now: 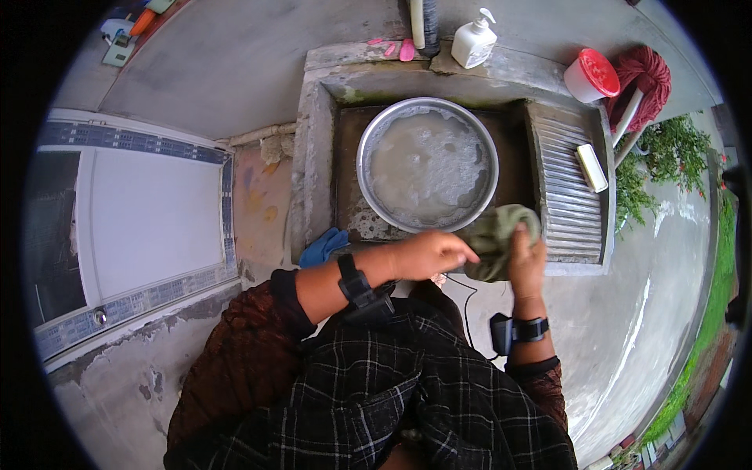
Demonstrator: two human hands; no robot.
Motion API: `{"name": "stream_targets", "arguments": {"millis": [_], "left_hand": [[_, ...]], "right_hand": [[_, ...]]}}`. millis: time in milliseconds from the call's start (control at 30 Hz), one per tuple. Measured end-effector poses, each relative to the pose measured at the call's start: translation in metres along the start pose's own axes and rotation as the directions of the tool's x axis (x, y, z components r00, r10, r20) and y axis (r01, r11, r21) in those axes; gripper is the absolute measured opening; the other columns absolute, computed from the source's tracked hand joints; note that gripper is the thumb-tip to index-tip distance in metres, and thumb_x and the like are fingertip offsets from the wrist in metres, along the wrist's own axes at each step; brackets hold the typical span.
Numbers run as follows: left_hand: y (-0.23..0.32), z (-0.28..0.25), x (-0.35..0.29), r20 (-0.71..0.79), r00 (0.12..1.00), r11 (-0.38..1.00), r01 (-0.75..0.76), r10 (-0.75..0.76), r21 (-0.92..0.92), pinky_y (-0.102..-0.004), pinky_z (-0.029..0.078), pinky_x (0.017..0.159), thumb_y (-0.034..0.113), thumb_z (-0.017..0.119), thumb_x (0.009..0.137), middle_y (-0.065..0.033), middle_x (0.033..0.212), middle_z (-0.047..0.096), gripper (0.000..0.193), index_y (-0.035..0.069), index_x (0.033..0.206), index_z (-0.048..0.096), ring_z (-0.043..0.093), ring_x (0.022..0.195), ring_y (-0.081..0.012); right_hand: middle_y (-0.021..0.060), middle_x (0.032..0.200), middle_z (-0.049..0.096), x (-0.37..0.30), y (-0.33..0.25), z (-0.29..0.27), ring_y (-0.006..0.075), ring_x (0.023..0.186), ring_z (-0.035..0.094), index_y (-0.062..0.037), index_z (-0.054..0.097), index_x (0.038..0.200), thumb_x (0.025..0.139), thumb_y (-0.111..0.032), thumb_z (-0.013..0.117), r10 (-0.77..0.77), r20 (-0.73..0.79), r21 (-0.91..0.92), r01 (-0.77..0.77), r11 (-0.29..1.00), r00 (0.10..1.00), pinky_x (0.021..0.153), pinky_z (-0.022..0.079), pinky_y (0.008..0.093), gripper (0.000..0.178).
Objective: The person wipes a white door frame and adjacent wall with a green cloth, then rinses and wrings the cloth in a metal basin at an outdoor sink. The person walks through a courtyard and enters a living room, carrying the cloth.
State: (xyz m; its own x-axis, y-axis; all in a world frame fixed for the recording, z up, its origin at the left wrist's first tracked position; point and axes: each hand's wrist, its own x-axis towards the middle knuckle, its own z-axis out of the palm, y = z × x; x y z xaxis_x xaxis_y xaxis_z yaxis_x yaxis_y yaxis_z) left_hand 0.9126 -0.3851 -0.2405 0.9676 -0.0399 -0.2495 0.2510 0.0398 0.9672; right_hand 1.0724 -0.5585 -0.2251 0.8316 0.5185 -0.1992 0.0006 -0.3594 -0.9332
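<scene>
A wet, bunched olive-green cloth is held over the near right rim of a round metal basin. My right hand grips the cloth's right side, thumb on top. At its left edge is my left hand, with bent fingers closed against the fabric; part of their hold is hidden. Cloudy, sudsy water fills much of the basin, which stands in a concrete sink.
A ribbed washboard slab adjoins the sink's right side, with a pale soap bar or brush on it. Behind are a white pump bottle, a red-lidded tub and a red mop. A blue cloth lies on the near left edge.
</scene>
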Motion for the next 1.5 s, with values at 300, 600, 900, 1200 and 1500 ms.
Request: {"name": "stream_targets", "arguments": {"millis": [300,600,900,1200,1500], "left_hand": [[-0.112,-0.116,-0.054,-0.515,0.6,0.748,0.228,-0.612,-0.623,-0.0398,0.053,0.101,0.022,0.06,0.101,-0.0147,0.135,0.057,0.044,0.005,0.141,0.051,0.059,0.12,-0.0274],[-0.191,-0.128,-0.035,-0.365,0.421,0.534,0.413,-0.831,-0.738,-0.044,0.052,0.103,0.02,0.059,0.098,-0.0177,0.148,0.046,0.057,0.009,0.15,0.037,0.054,0.128,-0.0331],[-0.216,-0.116,-0.009,-0.338,0.399,0.483,0.351,-0.852,-0.802,-0.0498,0.053,0.103,0.013,0.053,0.103,-0.021,0.132,0.053,0.032,0.001,0.132,0.046,0.059,0.119,-0.037],[-0.151,-0.084,-0.002,-0.395,0.442,0.569,0.392,-0.806,-0.723,-0.0416,0.061,0.09,0.022,0.059,0.103,-0.0161,0.109,0.059,0.028,0.001,0.116,0.047,0.067,0.096,-0.0287],[-0.095,-0.086,-0.009,-0.477,0.566,0.694,0.255,-0.672,-0.674,-0.0388,0.059,0.084,0.023,0.06,0.102,-0.0102,0.105,0.061,0.022,0.005,0.113,0.053,0.066,0.091,-0.0226]], "right_hand": [[0.0163,0.138,0.061,0.077,0.097,-0.11,0.0358,0.117,0.062,-0.0018,0.064,0.13,0.1,-0.045,0.058,-0.364,-0.232,-0.865,-0.021,0.501,0.902,0.098,0.048,0.0466,0.053],[0.0057,0.155,0.048,0.08,0.138,-0.092,0.0318,0.139,0.045,-0.0071,0.059,0.139,0.097,-0.043,0.056,-0.313,-0.271,-0.93,-0.164,0.328,0.91,0.112,0.035,0.0483,0.055],[0.0043,0.152,0.052,0.082,0.135,-0.091,0.0309,0.138,0.047,-0.0064,0.062,0.134,0.095,-0.038,0.058,-0.36,-0.303,-0.909,-0.154,0.387,0.882,0.112,0.034,0.0467,0.05],[0.0049,0.15,0.053,0.083,0.132,-0.091,0.0305,0.137,0.047,-0.0067,0.064,0.13,0.095,-0.037,0.058,-0.35,-0.305,-0.9,-0.148,0.409,0.885,0.111,0.035,0.0469,0.046],[0.0054,0.15,0.053,0.083,0.13,-0.092,0.0312,0.136,0.047,-0.0064,0.065,0.127,0.092,-0.034,0.061,-0.345,-0.317,-0.886,-0.146,0.441,0.884,0.111,0.035,0.0468,0.045]]}}
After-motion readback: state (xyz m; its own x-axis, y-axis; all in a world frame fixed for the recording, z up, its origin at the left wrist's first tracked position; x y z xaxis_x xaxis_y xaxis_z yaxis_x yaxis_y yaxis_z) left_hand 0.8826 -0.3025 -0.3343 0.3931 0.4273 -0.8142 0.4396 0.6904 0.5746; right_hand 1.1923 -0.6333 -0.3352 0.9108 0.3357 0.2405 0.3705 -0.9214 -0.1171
